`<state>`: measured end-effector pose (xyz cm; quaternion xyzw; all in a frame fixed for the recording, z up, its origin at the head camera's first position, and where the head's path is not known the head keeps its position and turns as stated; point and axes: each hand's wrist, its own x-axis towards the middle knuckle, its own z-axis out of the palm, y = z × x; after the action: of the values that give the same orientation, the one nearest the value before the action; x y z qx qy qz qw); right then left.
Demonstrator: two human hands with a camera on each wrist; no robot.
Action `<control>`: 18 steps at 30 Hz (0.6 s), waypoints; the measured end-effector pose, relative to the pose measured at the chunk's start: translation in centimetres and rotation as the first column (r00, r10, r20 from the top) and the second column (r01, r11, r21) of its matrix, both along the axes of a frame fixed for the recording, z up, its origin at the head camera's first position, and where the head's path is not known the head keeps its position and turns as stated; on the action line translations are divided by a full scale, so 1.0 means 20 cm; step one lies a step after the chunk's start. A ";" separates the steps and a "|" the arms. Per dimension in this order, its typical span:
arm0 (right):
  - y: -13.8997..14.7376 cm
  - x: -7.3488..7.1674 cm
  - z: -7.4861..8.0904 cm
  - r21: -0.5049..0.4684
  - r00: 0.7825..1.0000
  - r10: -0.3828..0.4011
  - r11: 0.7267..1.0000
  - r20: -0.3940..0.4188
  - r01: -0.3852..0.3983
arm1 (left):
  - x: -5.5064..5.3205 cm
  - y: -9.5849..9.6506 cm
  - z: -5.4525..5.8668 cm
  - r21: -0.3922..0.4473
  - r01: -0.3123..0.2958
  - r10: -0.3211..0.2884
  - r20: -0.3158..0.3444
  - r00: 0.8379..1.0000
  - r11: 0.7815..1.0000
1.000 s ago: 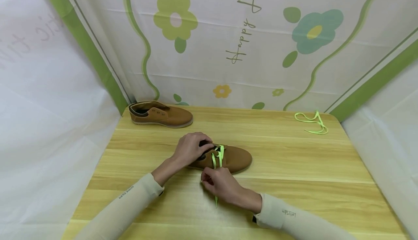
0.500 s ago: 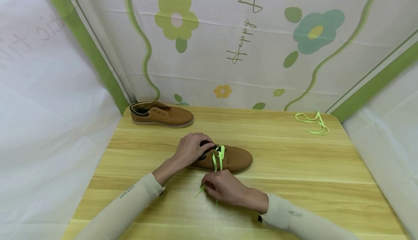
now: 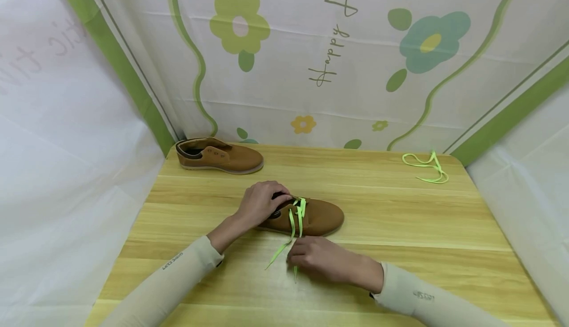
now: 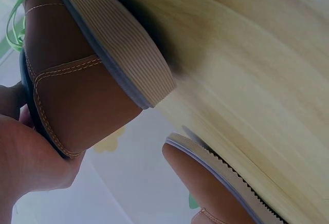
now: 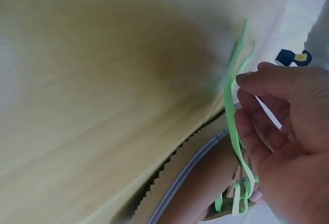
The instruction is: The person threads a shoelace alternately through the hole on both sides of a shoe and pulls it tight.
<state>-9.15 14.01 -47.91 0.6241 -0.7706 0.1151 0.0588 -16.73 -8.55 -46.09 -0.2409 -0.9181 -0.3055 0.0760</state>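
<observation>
Shoe (image 3: 328, 217): likely light, semi-stiff; left fingers (image 3: 279, 187) grip at 10 o'clock. Lace (image 3: 301, 211): likely limp; pinch 6-o'clock end. Right fingers (image 3: 298, 249) slack, empty.

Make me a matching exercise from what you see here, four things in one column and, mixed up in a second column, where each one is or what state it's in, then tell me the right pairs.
Things
1. Far shoe
2. Left hand
3. Loose lace
4. Near shoe

Places and states
A. Holding a shoe near its opening
B. Threaded with green laces
C. Unlaced, at the back left of the table
D. Lying by itself at the back right

Right pairs
1-C, 2-A, 3-D, 4-B
</observation>
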 end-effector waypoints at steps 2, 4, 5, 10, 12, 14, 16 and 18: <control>0.00 0.00 -0.01 0.018 1.000 0.007 1.000 -0.029 -0.007 | 0.00 0.00 0.00 -0.001 0.001 -0.001 -0.002 1.000 1.000; 0.01 0.01 -0.03 0.032 0.999 0.002 0.999 -0.045 -0.001 | 0.00 0.00 0.00 0.000 0.001 -0.001 0.000 1.000 1.000; 0.01 0.01 -0.04 0.037 0.999 -0.003 0.999 -0.052 0.005 | 0.00 0.00 0.00 -0.001 0.002 -0.002 0.001 1.000 1.000; 0.01 0.01 -0.07 0.050 0.990 -0.001 0.999 -0.142 0.008 | 0.00 0.00 0.01 0.001 0.005 -0.005 0.003 1.000 1.000; 0.01 0.00 -0.08 0.054 0.981 0.004 0.999 -0.194 0.007 | 0.00 0.00 0.01 0.000 0.007 -0.007 0.002 1.000 1.000; 0.01 0.00 -0.08 0.057 0.971 0.009 0.998 -0.239 0.004 | 0.00 0.00 0.01 -0.002 0.010 -0.010 0.000 1.000 1.000; 0.01 0.00 -0.09 0.053 0.963 0.018 0.999 -0.269 -0.004 | 0.00 0.00 0.01 -0.004 0.011 -0.011 -0.002 1.000 1.000; 0.01 -0.01 -0.09 0.043 0.956 0.028 0.999 -0.292 -0.016 | 0.01 0.00 0.01 -0.005 0.010 -0.010 -0.001 1.000 1.000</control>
<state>-9.26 14.23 -49.79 0.6437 -0.7487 0.0067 0.1584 -16.63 -8.62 -45.91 -0.2460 -0.9175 -0.3035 0.0743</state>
